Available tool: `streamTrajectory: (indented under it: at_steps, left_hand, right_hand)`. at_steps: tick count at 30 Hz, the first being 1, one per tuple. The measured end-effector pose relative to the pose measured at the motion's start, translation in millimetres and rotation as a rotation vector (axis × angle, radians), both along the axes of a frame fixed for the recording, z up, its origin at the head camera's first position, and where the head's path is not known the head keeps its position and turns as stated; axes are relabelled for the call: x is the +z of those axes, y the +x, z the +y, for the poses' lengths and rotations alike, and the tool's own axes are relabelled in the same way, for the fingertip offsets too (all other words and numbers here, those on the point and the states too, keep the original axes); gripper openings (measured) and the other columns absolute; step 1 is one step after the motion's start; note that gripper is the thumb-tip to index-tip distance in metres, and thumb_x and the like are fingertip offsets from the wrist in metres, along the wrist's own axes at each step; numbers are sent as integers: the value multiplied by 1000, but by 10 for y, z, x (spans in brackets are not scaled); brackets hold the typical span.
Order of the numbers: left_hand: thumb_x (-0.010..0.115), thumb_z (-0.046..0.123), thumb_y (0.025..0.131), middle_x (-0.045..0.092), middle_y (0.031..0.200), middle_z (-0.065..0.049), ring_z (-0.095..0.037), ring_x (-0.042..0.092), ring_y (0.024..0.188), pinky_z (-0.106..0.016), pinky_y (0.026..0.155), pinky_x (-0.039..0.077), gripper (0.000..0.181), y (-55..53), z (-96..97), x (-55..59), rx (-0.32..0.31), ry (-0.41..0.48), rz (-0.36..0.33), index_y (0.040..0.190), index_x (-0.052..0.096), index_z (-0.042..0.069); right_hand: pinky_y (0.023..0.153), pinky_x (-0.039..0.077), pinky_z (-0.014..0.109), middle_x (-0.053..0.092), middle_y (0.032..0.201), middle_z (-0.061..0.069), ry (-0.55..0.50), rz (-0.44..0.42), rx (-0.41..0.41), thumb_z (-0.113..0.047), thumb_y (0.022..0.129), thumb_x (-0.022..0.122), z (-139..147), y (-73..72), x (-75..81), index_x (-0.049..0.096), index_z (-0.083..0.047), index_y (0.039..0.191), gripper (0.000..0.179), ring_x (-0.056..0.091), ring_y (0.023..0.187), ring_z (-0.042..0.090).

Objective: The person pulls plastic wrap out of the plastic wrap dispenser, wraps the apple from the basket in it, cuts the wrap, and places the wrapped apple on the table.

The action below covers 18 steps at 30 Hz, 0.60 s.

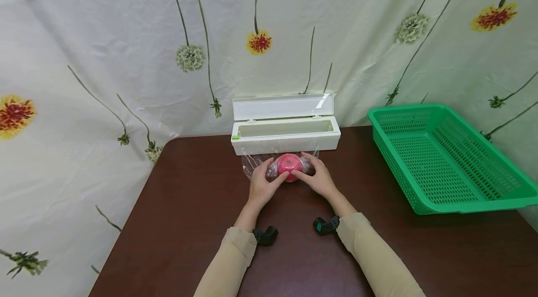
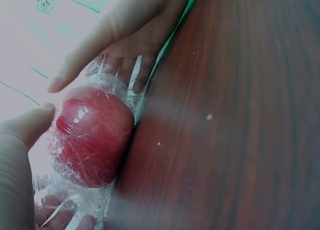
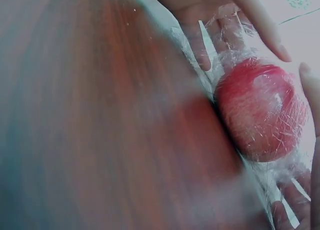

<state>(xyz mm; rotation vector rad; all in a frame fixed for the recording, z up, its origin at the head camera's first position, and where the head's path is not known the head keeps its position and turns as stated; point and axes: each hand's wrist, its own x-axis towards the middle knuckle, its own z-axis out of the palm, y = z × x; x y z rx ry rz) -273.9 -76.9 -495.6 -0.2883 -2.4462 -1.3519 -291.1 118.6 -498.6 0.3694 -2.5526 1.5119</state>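
A red apple [image 1: 289, 162] wrapped in clear plastic wrap sits on the table between my two hands. My left hand [image 1: 261, 186] holds its left side, thumb at the near edge and fingers toward the back. On the opposite side my right hand [image 1: 321, 179] does the same, the two thumb tips close together. Clear plastic wrap [image 2: 75, 192] is bunched and wrinkled at both sides of the apple, and fingers show through it in both wrist views. Right behind stands a white plastic wrap box [image 1: 290, 145], its lid raised.
To the right, a green perforated basket [image 1: 426, 206] stands on the dark brown table [image 1: 189, 222]. A flower-patterned cloth [image 1: 138, 45] hangs behind the table. Each wrist wears a black band, and the sleeves are beige.
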Motion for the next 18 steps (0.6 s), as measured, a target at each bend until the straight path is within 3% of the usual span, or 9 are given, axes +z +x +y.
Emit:
streamTrajectory:
  at_steps: [6,10,18]
  left_hand:
    - [64,35,88,58,115,-15,-31,52,103,-45,86,45,50,-41,-64,60,42,85,54,123,56,1]
    - [59,31,92,60,104,-15,-31,53,95,-43,80,44,40,-102,-169,135,103,126,64,119,59,1]
    - [60,28,91,57,114,-19,-33,51,101,-45,86,41,36,-252,-380,333,208,166,-4,118,59,4]
  right_hand:
    - [102,34,49,49,131,16,-49,59,-17,-30,88,65,-44,-9,62,51,-4,131,52,42,123,30]
    - [101,36,47,52,127,15,-47,80,-18,-32,91,62,-89,-37,134,54,-3,127,47,45,120,28]
    - [96,41,45,55,124,15,13,97,17,-38,92,59,-229,-124,383,54,-3,128,50,50,115,28]
